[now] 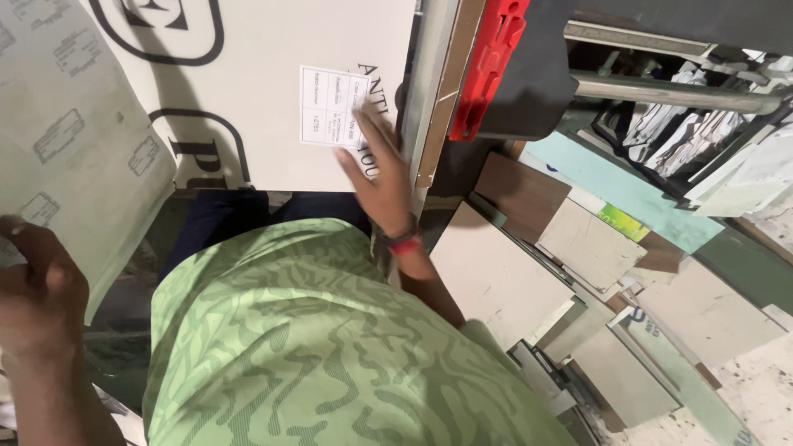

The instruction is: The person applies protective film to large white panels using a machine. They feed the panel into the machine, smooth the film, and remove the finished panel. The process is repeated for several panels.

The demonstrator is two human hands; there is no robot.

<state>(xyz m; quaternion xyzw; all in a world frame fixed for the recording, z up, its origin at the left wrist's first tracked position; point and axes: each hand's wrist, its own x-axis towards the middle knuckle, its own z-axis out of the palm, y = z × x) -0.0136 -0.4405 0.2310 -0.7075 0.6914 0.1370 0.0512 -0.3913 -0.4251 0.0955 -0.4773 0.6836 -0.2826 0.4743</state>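
Head view: two hands steady sheet material at a cutting bench.

At near left, the left hand (37,285) has its grip pinching the edge of a thin grey-green printed sheet (74,140), lifted off to the left. In the middle, a large white laminate board (248,83) with a small white paper label (333,107) lies flat; the right hand (380,169), fingers spread, presses on its right edge beside the metal rail and red plastic guard (487,58). Offcut boards (578,248) litter the floor at right. Judged step: positioning the board; the next move calls for keeping it flush to the rail.
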